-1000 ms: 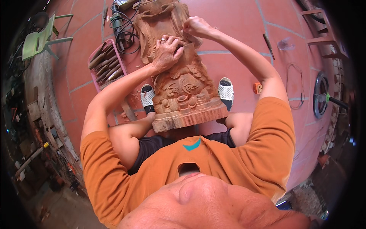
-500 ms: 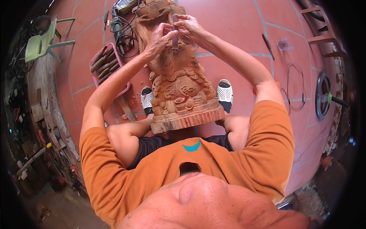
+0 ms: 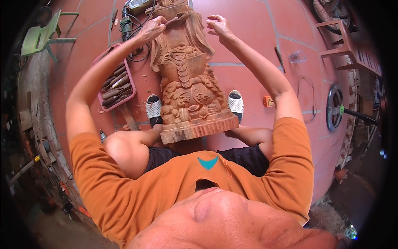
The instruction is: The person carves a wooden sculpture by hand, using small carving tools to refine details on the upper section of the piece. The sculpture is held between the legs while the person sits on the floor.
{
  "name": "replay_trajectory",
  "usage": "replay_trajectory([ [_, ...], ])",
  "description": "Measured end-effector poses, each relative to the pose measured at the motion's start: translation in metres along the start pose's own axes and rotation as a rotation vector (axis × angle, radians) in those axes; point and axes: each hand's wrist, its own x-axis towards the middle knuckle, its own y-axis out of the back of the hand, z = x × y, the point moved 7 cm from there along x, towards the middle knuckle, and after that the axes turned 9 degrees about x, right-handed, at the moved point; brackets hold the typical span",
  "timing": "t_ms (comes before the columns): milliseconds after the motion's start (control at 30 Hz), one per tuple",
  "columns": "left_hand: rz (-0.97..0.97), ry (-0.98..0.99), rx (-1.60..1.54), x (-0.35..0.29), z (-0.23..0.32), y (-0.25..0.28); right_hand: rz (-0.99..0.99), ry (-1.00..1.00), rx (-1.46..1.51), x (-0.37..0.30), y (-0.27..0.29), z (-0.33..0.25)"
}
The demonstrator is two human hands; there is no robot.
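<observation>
A reddish-brown carved wooden statue [image 3: 182, 85] lies between my legs, its flat base nearest me and its upper part reaching toward the top edge. Over the statue's upper left side, my left hand [image 3: 154, 28] is closed round one end of a slim chisel [image 3: 171, 21], which points right across the carving. My right hand [image 3: 219, 26] hangs off the statue's upper right side, fingers apart and slightly bent, nothing in them. Fine details of the chisel's tip are too small to make out.
A pink tray [image 3: 133, 85] of several carving tools sits left of the statue, near a corded power tool [image 3: 126, 25]. Rightward on the tiles lie another tool [image 3: 279, 59], a clear cup [image 3: 297, 57], an orange box [image 3: 268, 101] and a wheel-like ring [image 3: 334, 107]. A green chair [image 3: 39, 39] stands far left.
My hands have parted: the left moved left with the chisel, which turned from lengthwise to crosswise. My right hand let go and moved right, uncovering the statue's middle.
</observation>
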Motion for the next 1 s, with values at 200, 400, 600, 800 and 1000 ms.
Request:
replay_trajectory([
  [200,-0.019,-0.179,0.372,0.021,0.033,-0.001,0.316,0.313,-0.134,-0.027,0.017,0.048],
  [400,0.083,-0.163,0.268,0.033,0.021,-0.052,0.362,0.500,-0.402,-0.115,-0.045,0.067],
  [600,0.217,-0.373,0.433,0.064,0.042,-0.055,0.413,0.419,-0.453,-0.118,-0.046,0.071],
  [800,0.180,-0.334,0.527,0.056,0.046,-0.070,0.467,0.417,-0.201,-0.128,-0.039,0.068],
  [1000,0.034,-0.355,0.415,0.025,0.069,-0.076,0.568,0.364,0.100,-0.132,-0.027,0.080],
])
